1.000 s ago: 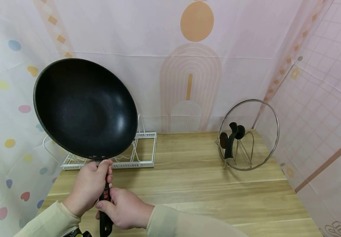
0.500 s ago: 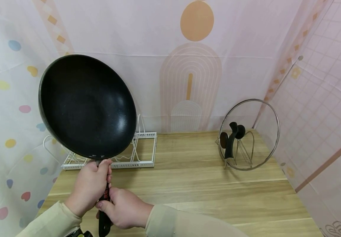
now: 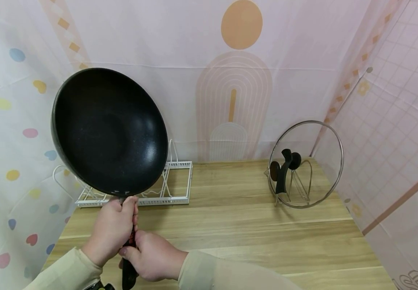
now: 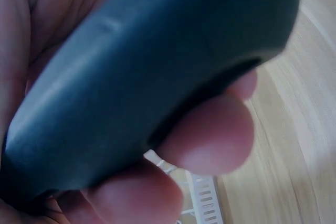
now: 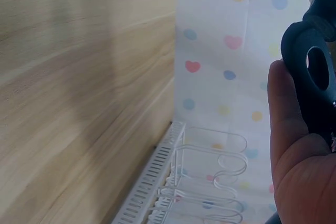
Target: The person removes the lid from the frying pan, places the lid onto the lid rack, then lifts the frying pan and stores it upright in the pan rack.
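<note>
A black wok (image 3: 109, 131) is held up at the left in the head view, its dark inner side turned toward me and its rim tilted. My left hand (image 3: 112, 225) wraps round the handle just below the pan. Lower down, my right hand (image 3: 154, 257) grips the same handle, thumb across the front. The black handle end (image 3: 129, 276) sticks out beneath. In the left wrist view, fingers curl round the handle (image 4: 147, 77), which fills most of the picture. The right wrist view has the looped handle end (image 5: 296, 61) beside a finger.
Behind the wok, a white wire rack (image 3: 185, 199) stands on the wooden tabletop (image 3: 230, 225), partly hidden. A glass lid (image 3: 304, 206) with a black knob leans in a wire stand (image 3: 308, 177) at the right. Patterned curtains (image 3: 303, 52) hang close behind and at both sides.
The wok has turned slightly, its left edge shifting right and narrowing in view. Both hands keep their grip, nearly in the same place.
</note>
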Motion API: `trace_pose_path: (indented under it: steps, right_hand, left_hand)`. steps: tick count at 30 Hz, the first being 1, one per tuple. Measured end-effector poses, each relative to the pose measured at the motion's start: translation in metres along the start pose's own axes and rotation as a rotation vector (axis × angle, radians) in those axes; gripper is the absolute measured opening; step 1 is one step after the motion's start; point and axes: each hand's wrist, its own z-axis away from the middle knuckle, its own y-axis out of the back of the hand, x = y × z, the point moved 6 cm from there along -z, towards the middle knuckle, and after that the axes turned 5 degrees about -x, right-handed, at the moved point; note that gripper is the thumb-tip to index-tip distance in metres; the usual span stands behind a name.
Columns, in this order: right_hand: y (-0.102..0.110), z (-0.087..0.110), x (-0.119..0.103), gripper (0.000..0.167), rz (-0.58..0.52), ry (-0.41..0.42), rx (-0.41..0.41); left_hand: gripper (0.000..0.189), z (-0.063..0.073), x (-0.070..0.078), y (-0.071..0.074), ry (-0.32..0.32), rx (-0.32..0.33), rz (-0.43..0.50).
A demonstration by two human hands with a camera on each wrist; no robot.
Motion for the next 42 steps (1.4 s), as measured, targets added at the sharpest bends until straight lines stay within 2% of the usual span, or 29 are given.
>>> trace_pose_path:
  steps: [8,23,34,38,42]
  right_hand:
    - [-0.003,-0.001,0.003,0.023,-0.018,-0.002,0.004]
    - [-0.004,-0.006,0.003,0.023,0.022,0.006,-0.026]
    - [-0.006,-0.01,0.005,0.02,-0.066,0.032,-0.074]
    - [-0.007,-0.012,0.006,0.019,-0.093,0.035,-0.084]
    - [-0.008,-0.012,0.009,0.019,-0.184,0.032,-0.102]
  left_hand:
    - [0.046,0.0,-0.001,-0.001,-0.02,-0.003,-0.005]
    - [0.051,0.001,0.003,0.001,-0.072,0.026,-0.096]
    - [0.055,0.0,0.006,0.004,-0.139,0.072,-0.212]
    - [0.054,0.0,0.006,0.004,-0.159,0.069,-0.234]
    - [0.055,0.0,0.007,0.003,-0.179,0.053,-0.25]
